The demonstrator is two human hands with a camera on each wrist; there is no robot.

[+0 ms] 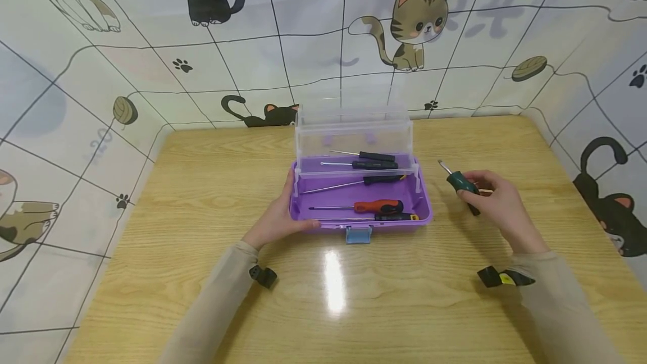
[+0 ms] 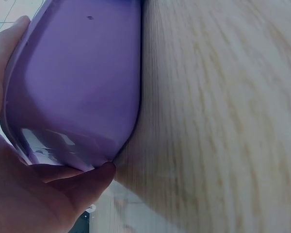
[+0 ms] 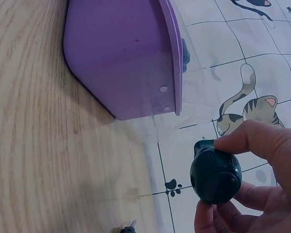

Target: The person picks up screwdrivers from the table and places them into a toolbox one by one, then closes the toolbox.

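My left hand (image 1: 275, 218) grips the left end of a purple toolbox (image 1: 427, 206), its thumb along the front rim. The left wrist view shows fingers and thumb against the box's purple wall (image 2: 82, 73). To the right of the box, my right hand (image 1: 500, 204) holds a screwdriver with a dark green handle (image 1: 459, 180), its metal tip pointing up and left. In the right wrist view the rounded handle (image 3: 216, 172) is between thumb and fingers. Inside the box lie a red and black screwdriver (image 1: 379, 206) and several black-handled ones (image 1: 374, 165).
The clear lid (image 1: 354, 114) stands raised at the back of the box, and a blue latch (image 1: 359, 235) hangs at its front. A small dark piece with a silvery tip (image 3: 129, 228) shows low in the right wrist view. Cat-patterned sheeting (image 1: 313, 66) surrounds the wooden table (image 1: 212, 184).
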